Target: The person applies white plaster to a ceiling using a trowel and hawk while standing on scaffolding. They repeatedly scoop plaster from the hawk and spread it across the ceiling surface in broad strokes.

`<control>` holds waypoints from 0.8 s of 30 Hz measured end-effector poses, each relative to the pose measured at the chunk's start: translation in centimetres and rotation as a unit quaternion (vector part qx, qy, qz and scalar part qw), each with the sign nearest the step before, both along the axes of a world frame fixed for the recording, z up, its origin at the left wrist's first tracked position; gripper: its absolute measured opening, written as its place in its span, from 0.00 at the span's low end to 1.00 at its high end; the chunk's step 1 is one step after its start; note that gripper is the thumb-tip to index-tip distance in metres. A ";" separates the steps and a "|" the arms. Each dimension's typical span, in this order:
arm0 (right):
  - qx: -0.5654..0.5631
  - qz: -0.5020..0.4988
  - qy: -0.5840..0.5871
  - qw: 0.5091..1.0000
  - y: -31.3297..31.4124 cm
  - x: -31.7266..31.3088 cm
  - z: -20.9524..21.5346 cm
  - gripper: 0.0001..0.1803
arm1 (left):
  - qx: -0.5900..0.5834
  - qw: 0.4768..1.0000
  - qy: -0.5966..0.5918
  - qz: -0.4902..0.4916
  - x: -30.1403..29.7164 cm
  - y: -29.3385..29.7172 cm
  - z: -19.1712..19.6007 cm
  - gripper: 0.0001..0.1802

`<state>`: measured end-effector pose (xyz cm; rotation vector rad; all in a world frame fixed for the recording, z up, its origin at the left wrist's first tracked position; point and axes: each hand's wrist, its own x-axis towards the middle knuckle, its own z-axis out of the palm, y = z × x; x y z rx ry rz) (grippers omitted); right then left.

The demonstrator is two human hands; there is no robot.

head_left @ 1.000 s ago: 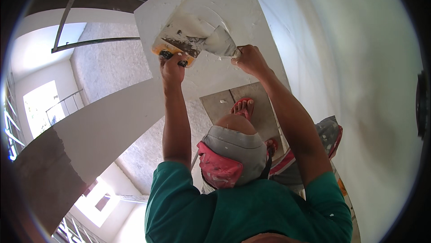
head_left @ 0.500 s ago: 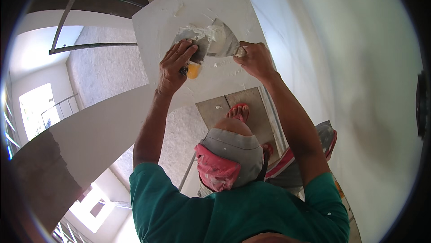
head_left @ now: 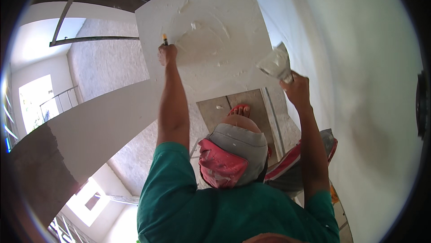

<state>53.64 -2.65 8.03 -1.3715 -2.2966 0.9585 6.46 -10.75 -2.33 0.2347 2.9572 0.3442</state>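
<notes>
My left hand [head_left: 167, 55] is closed round a putty knife [head_left: 164, 39], whose black-and-yellow handle end sticks out past the fist; its blade is hidden. It is over the left side of a broad white board [head_left: 206, 14], marked with smears and small lumps of white paste. Off the board's right edge, close to the white wall, my right hand [head_left: 297, 91] grips a wide putty knife [head_left: 276, 63]. Its flat blade points up and away, coated with whitish paste.
A smooth white wall [head_left: 372, 86] curves along the right. Metal bars [head_left: 96, 41] stand at the far left. Under me are planks [head_left: 242, 99] where a sandalled foot [head_left: 240, 110] rests, and a curved white ledge [head_left: 103, 117] runs to the left.
My hands have come apart. The right one has carried its wide putty knife right, toward the wall; the left has moved left, its knife turned so the yellow handle end points away.
</notes>
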 end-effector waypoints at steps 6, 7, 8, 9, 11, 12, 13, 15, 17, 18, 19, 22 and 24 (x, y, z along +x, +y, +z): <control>-0.139 -0.105 -0.001 0.985 -2.0 3.4 0.0 0.16 | -0.002 0.984 -0.080 -0.159 9.5 10.9 2.2 0.17; -0.141 -0.103 -0.015 0.985 -2.0 3.6 0.1 0.16 | -0.012 0.973 -0.085 -0.212 11.1 11.6 2.2 0.17; -0.145 -0.110 -0.030 0.983 -2.0 3.6 0.0 0.15 | -0.042 0.954 -0.093 -0.282 13.5 11.7 3.2 0.17; -0.148 -0.113 -0.045 0.981 -1.9 3.7 0.1 0.15 | -0.055 0.930 -0.090 -0.352 14.6 10.4 3.4 0.18; -0.128 -0.110 -0.037 0.985 -1.6 3.9 -0.3 0.16 | -0.091 0.880 -0.108 -0.454 16.8 7.1 4.1 0.21; -0.119 -0.108 -0.029 0.987 -1.4 3.7 -0.6 0.16 | -0.117 0.856 -0.124 -0.487 17.0 5.5 4.8 0.22; -0.100 -0.095 -0.022 0.990 -1.0 3.5 -0.7 0.15 | -0.107 0.853 -0.139 -0.491 16.6 4.3 5.2 0.23; -0.080 -0.077 -0.028 0.993 -0.5 2.9 -1.1 0.14 | -0.085 0.847 -0.169 -0.496 14.9 2.4 5.7 0.25; -0.083 -0.057 -0.022 0.995 -0.7 2.1 -2.0 0.13 | 0.070 0.872 -0.190 -0.445 11.3 0.8 5.1 0.19; -0.090 -0.054 -0.009 0.994 -0.5 1.4 -2.7 0.13 | 0.107 0.886 -0.299 -0.337 11.0 0.9 7.8 0.12; -0.097 -0.046 0.005 0.994 -0.5 0.5 -3.1 0.13 | 0.239 0.869 -0.355 -0.249 10.5 -0.1 8.5 0.12; -0.127 -0.037 0.018 0.991 -1.0 -2.9 -3.6 0.14 | 0.524 0.733 -0.422 -0.093 10.4 -1.6 10.5 0.18; -0.127 -0.030 0.047 0.990 -1.0 -5.3 -5.0 0.14 | 0.626 0.653 -0.422 -0.065 10.7 -2.0 12.2 0.24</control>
